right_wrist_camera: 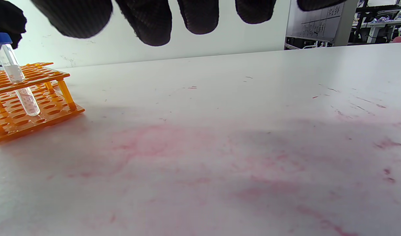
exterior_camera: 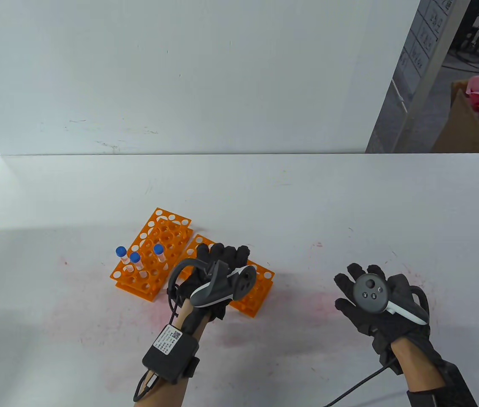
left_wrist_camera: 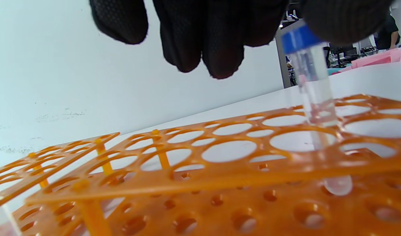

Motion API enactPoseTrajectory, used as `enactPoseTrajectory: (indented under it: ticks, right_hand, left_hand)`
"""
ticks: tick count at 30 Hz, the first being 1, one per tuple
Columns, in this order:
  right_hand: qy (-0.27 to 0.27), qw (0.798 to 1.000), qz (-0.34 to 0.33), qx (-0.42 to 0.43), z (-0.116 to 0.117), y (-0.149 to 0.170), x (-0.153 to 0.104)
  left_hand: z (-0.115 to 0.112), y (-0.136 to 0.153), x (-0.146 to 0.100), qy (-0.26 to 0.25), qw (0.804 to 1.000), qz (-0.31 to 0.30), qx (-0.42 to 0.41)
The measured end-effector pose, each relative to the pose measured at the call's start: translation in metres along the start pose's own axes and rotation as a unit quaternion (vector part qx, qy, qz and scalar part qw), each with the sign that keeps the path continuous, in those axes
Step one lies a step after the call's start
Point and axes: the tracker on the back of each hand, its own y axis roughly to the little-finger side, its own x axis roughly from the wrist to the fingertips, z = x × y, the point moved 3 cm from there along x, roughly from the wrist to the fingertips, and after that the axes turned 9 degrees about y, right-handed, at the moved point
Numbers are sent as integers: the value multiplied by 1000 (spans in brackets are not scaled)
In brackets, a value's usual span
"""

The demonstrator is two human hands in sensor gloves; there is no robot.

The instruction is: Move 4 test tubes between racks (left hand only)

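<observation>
Left hand (exterior_camera: 218,271) hangs over the right-hand orange rack (exterior_camera: 264,283), its gloved fingers curled downward, and in the left wrist view it holds a blue-capped test tube (left_wrist_camera: 313,98) by the cap between the thumb side and the fingers (left_wrist_camera: 220,46); how firm the grip is cannot be told, since the cap is partly hidden by the glove. That tube passes through a hole in the top plate of the rack, leaning a little, with its rounded bottom at the lower plate. From the right wrist view the same tube (right_wrist_camera: 18,82) stands slanted in the near right corner region of that rack (right_wrist_camera: 33,108), the dark glove just above its cap. To the left, touching or just beside the first rack, lies the second orange rack (exterior_camera: 159,237), set at an angle, and three more blue-capped tubes stand upright in its near part: one at the left (exterior_camera: 121,255), one nearer (exterior_camera: 136,260) and one to the right (exterior_camera: 159,252). Right hand (exterior_camera: 375,305) rests well apart on the white table (exterior_camera: 307,199), palm down, fingers spread and holding nothing, the tracker on its back facing up. Faint pink stains mark the tabletop (right_wrist_camera: 200,157) between the hands
</observation>
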Motion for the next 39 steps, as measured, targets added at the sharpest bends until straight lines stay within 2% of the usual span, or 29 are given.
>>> enactPoseTrajectory:
  ticks: [10, 14, 20, 33, 39]
  right_hand:
    - [27, 999, -18, -4, -4, -9, -2]
    - [23, 1000, -15, 0, -4, -7, -2]
    - [26, 1000, -17, 1, -5, -8, -4]
    - [14, 1000, -21, 3, -3, -9, -3]
    - [2, 1000, -21, 1, 1, -9, -2]
  left_hand:
    - [6, 68, -11, -7, 995, 83, -46]
    - [5, 85, -17, -26, 994, 96, -53]
    - [-4, 114, -24, -15, 989, 137, -60]
    - [-16, 145, -31, -17, 979, 189, -71]
    - [-31, 152, -27, 6, 974, 211, -82]
